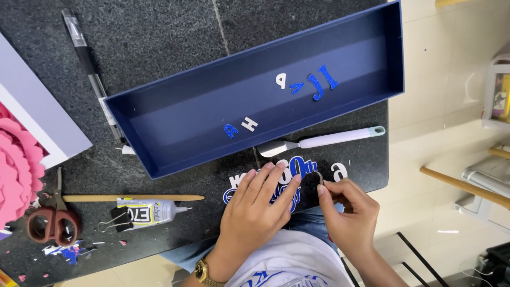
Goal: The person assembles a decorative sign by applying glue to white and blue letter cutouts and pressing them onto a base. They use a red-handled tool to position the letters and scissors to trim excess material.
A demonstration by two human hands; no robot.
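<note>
My left hand (257,210) lies flat, fingers spread, on a cluster of blue and white foam letters (289,171) near the front edge of the dark stone table (159,37). My right hand (348,210) pinches a small thin curved piece (319,175) between thumb and fingertips, just right of the letters. A long navy box lid (255,138) lies open side up behind the hands, with several loose blue and white letters (316,82) inside. A small spatula with a pale handle (324,141) rests between the box and my hands.
A glue bottle (151,211), a black binder clip (118,219), a wooden stick (133,197) and red scissors (50,220) lie at the left. A black pen (87,64) lies at the back left. A white box with pink paper flowers (18,159) sits at the far left.
</note>
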